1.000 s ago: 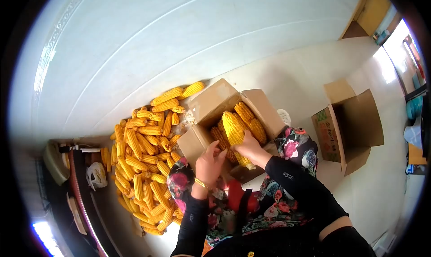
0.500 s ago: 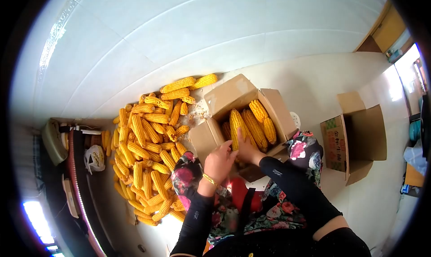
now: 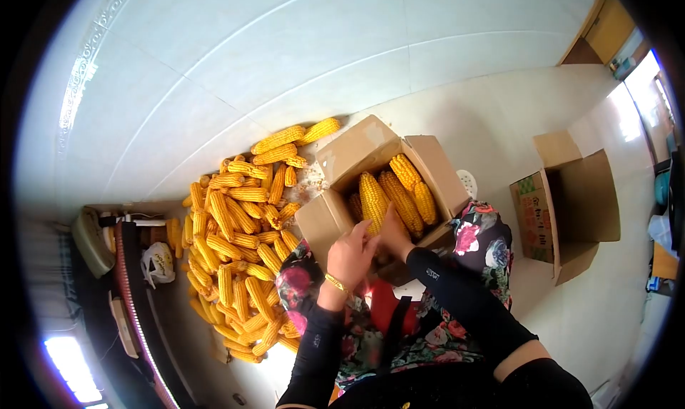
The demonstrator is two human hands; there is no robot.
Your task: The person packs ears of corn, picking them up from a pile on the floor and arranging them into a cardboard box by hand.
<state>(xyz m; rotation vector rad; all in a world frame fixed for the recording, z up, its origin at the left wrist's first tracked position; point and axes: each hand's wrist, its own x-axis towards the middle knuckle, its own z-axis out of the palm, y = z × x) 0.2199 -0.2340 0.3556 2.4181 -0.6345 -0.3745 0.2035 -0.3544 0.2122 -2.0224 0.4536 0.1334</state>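
Note:
An open cardboard box stands in front of my lap with several yellow corn cobs inside. My right hand reaches over the box's near edge, at the lower end of one cob; its fingertips are partly hidden, so its hold on anything is unclear. Close beside it is my left hand, with a gold band at the wrist and its fingers bent at the near left edge of the box. Whether the left fingers pinch something small cannot be made out.
A large pile of corn cobs lies on the floor to the left, against the wall. To the right is a second open cardboard box. A white plastic bag sits at the far left, by dark furniture.
The cob that my right hand held above the box a second ago now lies among the others in it. Both hands have come close together at the near edge.

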